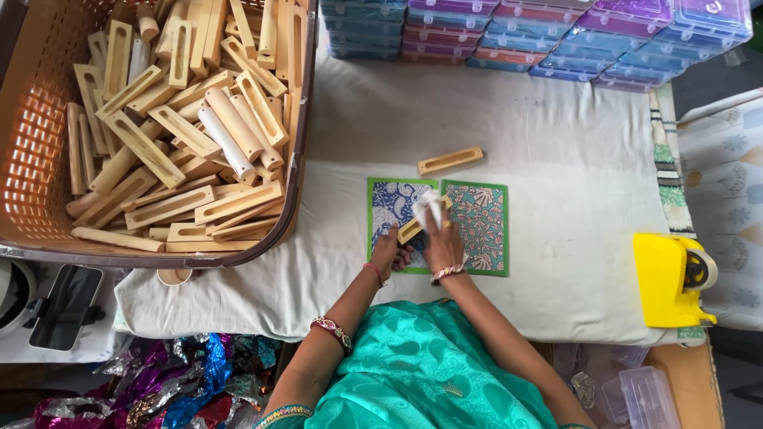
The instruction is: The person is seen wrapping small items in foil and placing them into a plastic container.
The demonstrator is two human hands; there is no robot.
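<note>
Teal-sleeved arms reach to 12 o'clock: left hand [391,246] pinches a slotted wooden block [413,229] over green patterned mats [481,226], right hand [443,242] rubs it with white cloth [429,208]. One block [451,160] lies beyond; a heaped basket [36,127] waits at 10 o'clock.

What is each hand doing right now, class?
Left hand: closed on the lower end of a slotted pale wooden block.
Right hand: closed on a small white cloth, pressed to that block.

Pale, smooth, matt wood makes the slotted block [411,231] and the blocks [171,127] in the perforated plastic basket [36,135]. White matt cloth [556,199] covers the worktop. The tape dispenser [668,278] is glossy yellow plastic.
</note>
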